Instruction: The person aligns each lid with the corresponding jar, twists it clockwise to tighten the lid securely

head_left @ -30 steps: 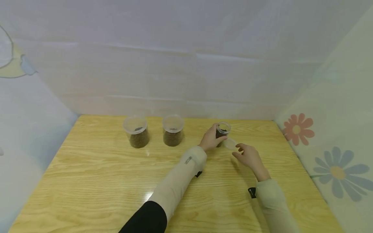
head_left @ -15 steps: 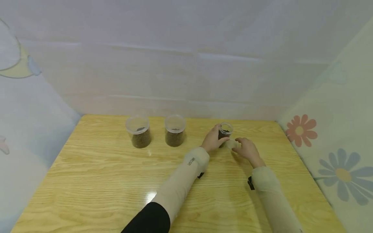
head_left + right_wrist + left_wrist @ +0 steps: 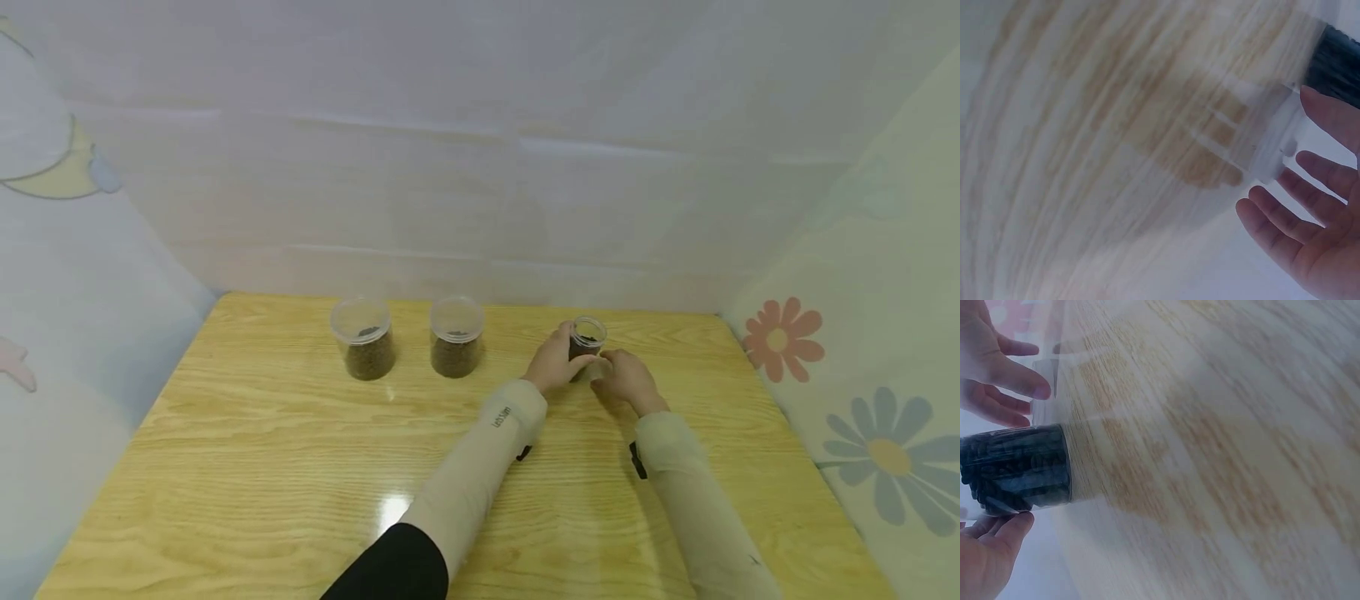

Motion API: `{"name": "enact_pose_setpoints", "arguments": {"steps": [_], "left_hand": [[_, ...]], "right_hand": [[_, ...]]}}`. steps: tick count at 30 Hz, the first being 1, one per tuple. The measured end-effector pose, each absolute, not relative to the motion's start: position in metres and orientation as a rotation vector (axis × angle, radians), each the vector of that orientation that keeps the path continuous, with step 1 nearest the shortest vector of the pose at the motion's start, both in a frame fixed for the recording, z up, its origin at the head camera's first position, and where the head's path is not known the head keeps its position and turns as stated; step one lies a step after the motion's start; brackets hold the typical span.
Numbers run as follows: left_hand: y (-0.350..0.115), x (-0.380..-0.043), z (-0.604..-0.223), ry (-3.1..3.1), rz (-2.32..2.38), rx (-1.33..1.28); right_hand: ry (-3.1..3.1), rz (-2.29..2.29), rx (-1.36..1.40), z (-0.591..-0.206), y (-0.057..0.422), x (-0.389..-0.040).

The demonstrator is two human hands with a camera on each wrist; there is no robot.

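My left hand (image 3: pixel 552 360) grips a small clear jar (image 3: pixel 587 335) that stands lidless at the back right of the table. Dark pieces fill part of the jar, as the left wrist view shows. My right hand (image 3: pixel 628 380) is just right of the jar, its fingers spread around a translucent round lid (image 3: pixel 1272 134). In the right wrist view the thumb is by one side of this lid and the fingertips by the other. The lid lies low at the table top, mostly hidden by the hands in the head view.
Two larger clear jars, a left one (image 3: pixel 367 350) and a middle one (image 3: pixel 456 348), stand on the wooden table (image 3: pixel 300 467) near its back edge. Both have brown contents in their lower part. A pale cloth wall (image 3: pixel 480 208) rises directly behind the table.
My right hand has moved left and forward to the lid beside the small jar. My left hand keeps its grip on the jar. The view has shifted slightly.
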State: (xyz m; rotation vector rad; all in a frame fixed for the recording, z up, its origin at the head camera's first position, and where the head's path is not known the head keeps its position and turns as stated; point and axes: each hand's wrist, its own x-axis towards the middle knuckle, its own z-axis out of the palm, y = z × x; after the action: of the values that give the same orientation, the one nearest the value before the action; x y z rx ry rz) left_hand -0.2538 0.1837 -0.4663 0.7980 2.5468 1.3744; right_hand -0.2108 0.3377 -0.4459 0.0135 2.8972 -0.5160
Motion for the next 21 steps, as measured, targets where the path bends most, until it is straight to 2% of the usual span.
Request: {"name": "enact_pose_setpoints", "arguments": {"steps": [21], "left_hand": [[0.1829,-0.2549,-0.4649,2.535,1.368,0.825]], "right_hand": [[2.916,-0.523,-0.012,-0.4526,0.3425,-0.2121]]}}
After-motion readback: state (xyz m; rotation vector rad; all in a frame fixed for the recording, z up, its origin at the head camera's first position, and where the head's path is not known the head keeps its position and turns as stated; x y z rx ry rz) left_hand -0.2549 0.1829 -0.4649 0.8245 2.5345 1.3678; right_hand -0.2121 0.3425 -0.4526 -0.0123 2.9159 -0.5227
